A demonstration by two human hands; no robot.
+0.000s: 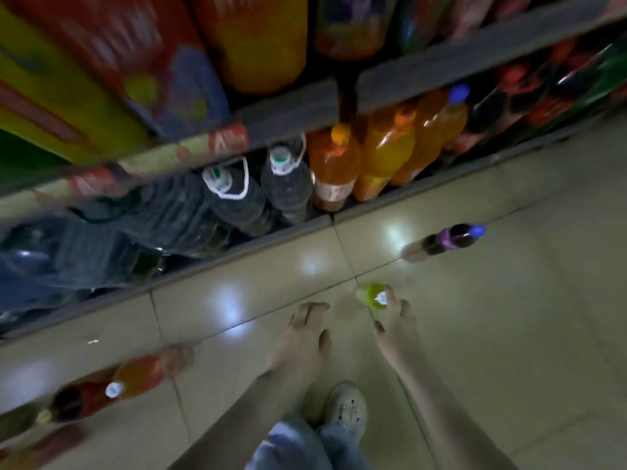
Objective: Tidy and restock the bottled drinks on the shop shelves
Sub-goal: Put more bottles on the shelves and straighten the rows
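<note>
Beige tiled floor [475, 334] under grey shelves [288, 110]; motion blur, no label readable. Bottom shelf: orange bottles [383, 154], water bottles [288, 184]. Floor bottles [135, 374] lower left smeared, partly cut off. Purple-label bottle [444, 242] on floor. Left hand [305, 334] open, fingers spread. Right hand [395, 323] at cap of green bottle [371, 295] on floor; can't tell grip.

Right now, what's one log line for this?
left hand: open, empty | right hand: at green bottle, grip unclear | purple bottle: on floor
</note>
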